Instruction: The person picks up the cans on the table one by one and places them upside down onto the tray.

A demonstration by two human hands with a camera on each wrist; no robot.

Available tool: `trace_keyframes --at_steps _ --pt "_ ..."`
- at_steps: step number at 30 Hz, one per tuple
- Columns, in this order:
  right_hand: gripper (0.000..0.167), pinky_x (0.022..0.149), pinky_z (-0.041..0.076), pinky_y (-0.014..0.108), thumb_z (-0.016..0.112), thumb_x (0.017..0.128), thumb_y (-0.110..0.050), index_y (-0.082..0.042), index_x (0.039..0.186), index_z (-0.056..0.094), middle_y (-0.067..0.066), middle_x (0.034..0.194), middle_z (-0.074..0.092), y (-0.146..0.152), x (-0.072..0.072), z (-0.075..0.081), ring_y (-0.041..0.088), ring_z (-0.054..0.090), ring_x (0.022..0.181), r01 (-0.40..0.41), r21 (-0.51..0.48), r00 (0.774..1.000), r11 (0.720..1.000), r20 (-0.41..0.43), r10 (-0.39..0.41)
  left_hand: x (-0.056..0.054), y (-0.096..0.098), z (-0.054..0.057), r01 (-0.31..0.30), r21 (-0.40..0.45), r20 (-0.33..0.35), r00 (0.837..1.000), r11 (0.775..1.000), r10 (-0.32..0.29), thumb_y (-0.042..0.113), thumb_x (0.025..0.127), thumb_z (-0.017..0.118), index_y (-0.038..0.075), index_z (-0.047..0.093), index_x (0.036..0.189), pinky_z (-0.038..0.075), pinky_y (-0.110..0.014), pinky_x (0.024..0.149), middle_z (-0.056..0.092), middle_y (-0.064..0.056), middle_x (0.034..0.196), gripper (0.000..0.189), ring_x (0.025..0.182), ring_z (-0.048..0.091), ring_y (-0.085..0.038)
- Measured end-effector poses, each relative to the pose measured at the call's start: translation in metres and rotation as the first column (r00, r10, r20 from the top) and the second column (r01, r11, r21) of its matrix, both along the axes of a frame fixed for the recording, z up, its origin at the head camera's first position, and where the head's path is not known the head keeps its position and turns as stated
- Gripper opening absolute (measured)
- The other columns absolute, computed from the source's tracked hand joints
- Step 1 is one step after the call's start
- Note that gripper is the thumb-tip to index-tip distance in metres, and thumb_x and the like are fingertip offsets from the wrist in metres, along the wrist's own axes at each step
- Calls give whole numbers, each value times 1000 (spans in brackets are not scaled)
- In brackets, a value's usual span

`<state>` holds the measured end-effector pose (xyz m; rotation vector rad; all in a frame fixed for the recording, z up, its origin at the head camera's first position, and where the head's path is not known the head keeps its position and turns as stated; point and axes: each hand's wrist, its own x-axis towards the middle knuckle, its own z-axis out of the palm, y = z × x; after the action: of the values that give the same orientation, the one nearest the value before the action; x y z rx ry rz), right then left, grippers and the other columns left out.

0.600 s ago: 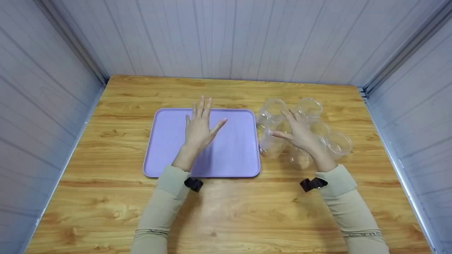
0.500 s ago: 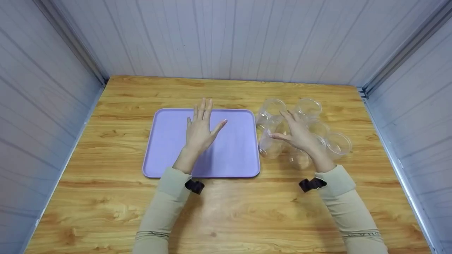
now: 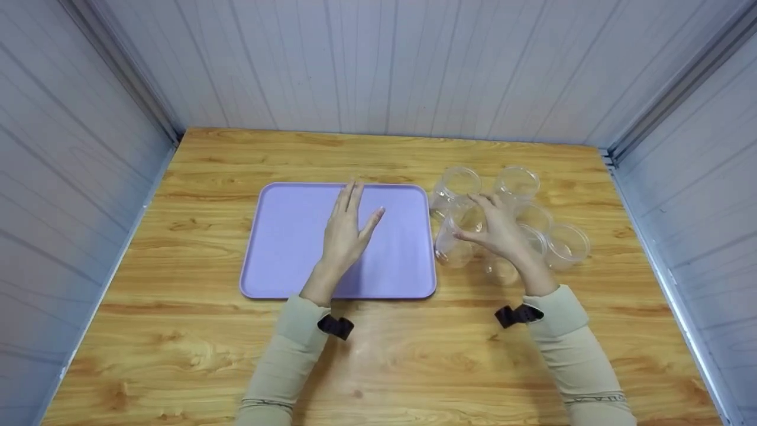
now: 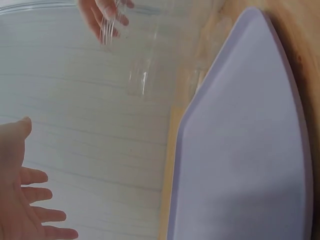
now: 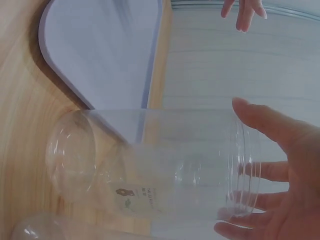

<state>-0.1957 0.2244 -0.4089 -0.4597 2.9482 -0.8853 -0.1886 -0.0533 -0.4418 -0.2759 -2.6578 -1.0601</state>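
My right hand (image 3: pixel 502 234) is at the rim of a clear plastic cup (image 3: pixel 463 234), with thumb and fingers spread on either side. In the right wrist view, the thumb of the right hand (image 5: pixel 287 175) overlaps the edge of the rim, and the other fingers show at its far side. That cup (image 5: pixel 165 150) stands upright and bears a small brown and green print. Whether the fingers press on it is unclear. My left hand (image 3: pixel 344 234) hovers over the lilac tray (image 3: pixel 284 236), fingers extended and thumb apart, holding nothing.
Several more clear cups, including one at the back (image 3: pixel 518 182) and one at the right (image 3: pixel 568 244), stand around the right hand. The wooden table (image 3: pixel 390 361) is bounded by pale panel walls (image 3: pixel 378 65). The tray lies left of the cups.
My right hand has come down slightly around the near cup's rim. The left hand has moved a little right and nearer to me, and its fingers have drawn together. Cups and tray stay put.
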Motion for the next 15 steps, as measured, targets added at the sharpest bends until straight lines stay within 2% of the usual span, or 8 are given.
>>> trace_keyframes --at_steps 8,15 --pt "87 97 28 51 76 67 -31 7 132 33 28 130 31 1 5 -3 40 34 116 71 -44 997 996 -11 -72 6 11 -9 -1 117 -108 994 993 13 42 88 49 0 41 128 33 -39 96 37 -16 131 59 122 34 -27" --pt "87 99 25 49 76 67 -31 9 131 33 26 129 33 2 13 3 39 31 118 105 -81 993 991 -53 -110 11 15 -18 -12 178 -115 993 984 32 41 87 51 -1 46 124 35 -34 95 44 -13 122 56 115 41 -24"
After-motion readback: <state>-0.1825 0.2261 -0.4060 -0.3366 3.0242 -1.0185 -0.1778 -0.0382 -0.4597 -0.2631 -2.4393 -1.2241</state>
